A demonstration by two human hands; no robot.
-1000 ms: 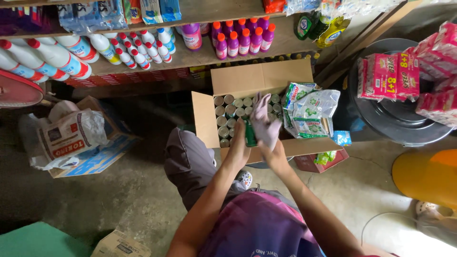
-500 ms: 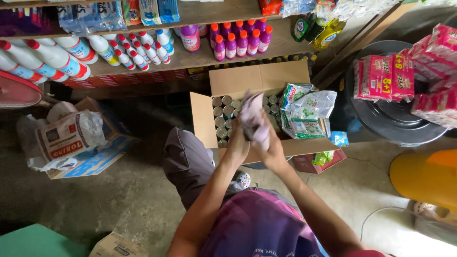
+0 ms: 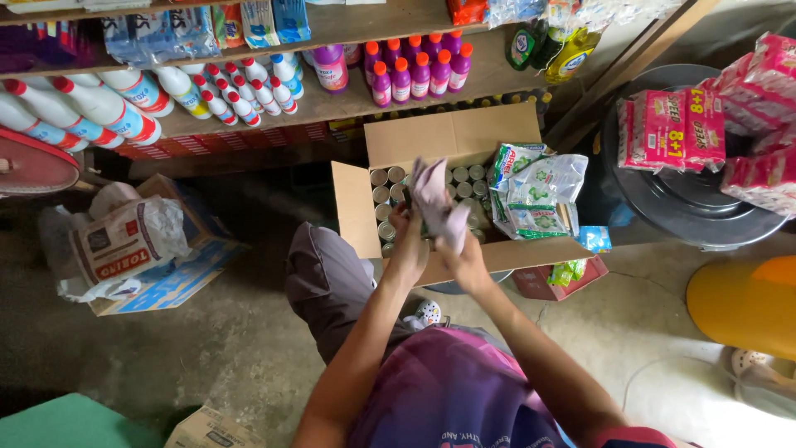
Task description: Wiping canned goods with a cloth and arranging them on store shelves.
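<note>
An open cardboard box [image 3: 352,207] on the floor holds several round-topped cans [image 3: 383,189]. Both my hands are raised just in front of it. My right hand [image 3: 463,259] grips a pale pink cloth [image 3: 438,201] that stands up above the fingers. My left hand [image 3: 408,241] is closed around something small and dark that the cloth presses against; most of that item is hidden. Green and white packets [image 3: 541,187] lie on the box's right flap.
A wooden shelf [image 3: 348,104] behind the box carries white and purple bottles. A paper-wrapped bundle [image 3: 124,245] sits on flat cardboard at left. A dark drum [image 3: 696,203] with pink packs and a yellow tub [image 3: 742,303] stand at right.
Both hands have shifted slightly left and the cloth has been turned and rubbed around the held item; the box and everything else stay put.
</note>
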